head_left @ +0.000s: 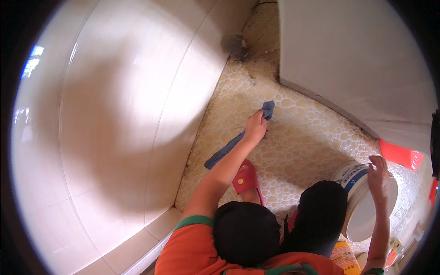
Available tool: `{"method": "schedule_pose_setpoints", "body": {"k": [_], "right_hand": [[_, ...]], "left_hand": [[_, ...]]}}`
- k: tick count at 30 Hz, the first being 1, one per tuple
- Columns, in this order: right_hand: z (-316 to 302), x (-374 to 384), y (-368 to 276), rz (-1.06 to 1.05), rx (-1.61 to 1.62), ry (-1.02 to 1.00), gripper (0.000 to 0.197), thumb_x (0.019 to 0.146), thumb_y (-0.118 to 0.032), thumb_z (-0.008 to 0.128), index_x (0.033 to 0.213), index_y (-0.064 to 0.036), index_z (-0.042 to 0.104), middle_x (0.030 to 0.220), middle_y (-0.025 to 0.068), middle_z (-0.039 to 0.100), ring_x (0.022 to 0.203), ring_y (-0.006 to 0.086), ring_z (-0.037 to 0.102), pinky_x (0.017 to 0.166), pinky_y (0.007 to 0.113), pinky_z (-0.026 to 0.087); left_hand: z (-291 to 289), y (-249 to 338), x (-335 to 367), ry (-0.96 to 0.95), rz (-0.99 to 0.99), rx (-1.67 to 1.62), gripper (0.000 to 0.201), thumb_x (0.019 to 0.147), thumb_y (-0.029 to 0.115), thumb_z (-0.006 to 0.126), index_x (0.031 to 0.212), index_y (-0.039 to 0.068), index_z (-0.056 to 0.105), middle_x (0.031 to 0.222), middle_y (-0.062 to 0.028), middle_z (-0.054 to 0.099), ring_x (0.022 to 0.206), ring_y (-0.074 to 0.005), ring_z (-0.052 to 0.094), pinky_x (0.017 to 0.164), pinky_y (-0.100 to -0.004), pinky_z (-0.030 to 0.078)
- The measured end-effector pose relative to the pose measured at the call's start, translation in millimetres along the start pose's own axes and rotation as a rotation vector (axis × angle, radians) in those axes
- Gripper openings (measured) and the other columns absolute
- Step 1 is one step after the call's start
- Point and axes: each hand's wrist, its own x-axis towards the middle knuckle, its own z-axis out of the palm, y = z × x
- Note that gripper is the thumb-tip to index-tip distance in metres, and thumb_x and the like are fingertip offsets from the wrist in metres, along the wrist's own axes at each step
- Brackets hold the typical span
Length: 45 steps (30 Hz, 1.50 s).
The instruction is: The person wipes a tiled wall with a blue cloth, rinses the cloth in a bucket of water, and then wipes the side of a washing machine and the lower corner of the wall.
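Note:
My left hand (255,127) is closed around a blue-grey cloth (225,149) low over the pebble-patterned floor (293,133). One end of the cloth sticks out past my fingers, and the longer part trails back beneath my forearm toward the wall. On the right, my right hand (378,176) is closed at the thin handle of a white bucket (371,211) with a blue band. The bucket leans over, its round white face turned toward me. Some of my right fingers are hidden.
A glossy tiled wall (114,114) rises on the left, and a pale panel (353,55) stands at the far right. A dark lump (236,47) lies in the far corner. Nearby are a red object (401,154), a yellow package (344,257) and my pink sandal (245,178).

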Motion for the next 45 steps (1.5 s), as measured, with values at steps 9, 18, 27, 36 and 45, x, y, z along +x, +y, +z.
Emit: {"method": "schedule_pose_setpoints", "body": {"k": [9, 18, 27, 36, 45], "right_hand": [[49.0, 22.1, -81.9, -0.165, 0.47, -0.291, 0.078, 0.071, -0.021, 0.067, 0.131, -0.0039, 0.02, 0.123, 0.0227, 0.035, 0.114, 0.0332, 0.037, 0.097, 0.037, 0.032], [-22.3, -25.8, -47.4, 0.068, 1.627, -0.316, 0.032, 0.08, -0.006, 0.053, 0.111, -0.002, 0.047, 0.095, 0.0012, 0.057, 0.084, 0.0089, 0.052, 0.073, 0.024, 0.043], [-125.9, -144.6, 30.2, -0.068, 1.8, 0.431, 0.062, 0.077, -0.034, 0.05, 0.124, 0.0032, 0.032, 0.12, 0.0213, 0.042, 0.109, 0.0332, 0.045, 0.096, 0.043, 0.034], [-10.1, -135.5, 118.8, 0.419, 0.402, -0.157, 0.036, 0.071, -0.007, 0.045, 0.106, -0.0016, 0.05, 0.096, 0.0189, 0.056, 0.095, 0.0322, 0.053, 0.085, 0.035, 0.04], [226.0, -121.5, 128.2, 0.497, 0.001, -0.28, 0.038, 0.078, -0.019, 0.049, 0.115, -0.0087, 0.048, 0.129, 0.0212, 0.031, 0.116, 0.0417, 0.031, 0.089, 0.049, 0.036]], "left_hand": [[-68.5, 176.8, -39.7, -0.447, -0.358, -1.494, 0.033, 0.077, 0.013, 0.042, 0.108, 0.004, 0.049, 0.105, -0.0084, 0.054, 0.096, -0.022, 0.052, 0.085, -0.0375, 0.041], [-63.1, 368.5, -92.0, -0.817, -0.414, -1.443, 0.028, 0.079, 0.011, 0.041, 0.105, 0.004, 0.048, 0.105, -0.0073, 0.052, 0.098, -0.0204, 0.049, 0.088, -0.0377, 0.039], [5.6, 437.7, -165.3, -1.244, -0.378, -1.288, 0.027, 0.083, 0.011, 0.037, 0.107, 0.004, 0.048, 0.1, -0.0073, 0.056, 0.095, -0.0199, 0.052, 0.082, -0.0384, 0.044], [102.6, 365.7, -169.9, -1.179, -0.446, -0.659, 0.065, 0.079, 0.02, 0.051, 0.132, -0.002, 0.021, 0.13, -0.0139, 0.034, 0.118, -0.0217, 0.032, 0.094, -0.0331, 0.027], [120.2, 351.2, -166.9, -1.113, -0.34, -0.664, 0.054, 0.083, 0.026, 0.048, 0.129, 0.004, 0.031, 0.129, -0.009, 0.034, 0.116, -0.0164, 0.032, 0.094, -0.0313, 0.026]]}}
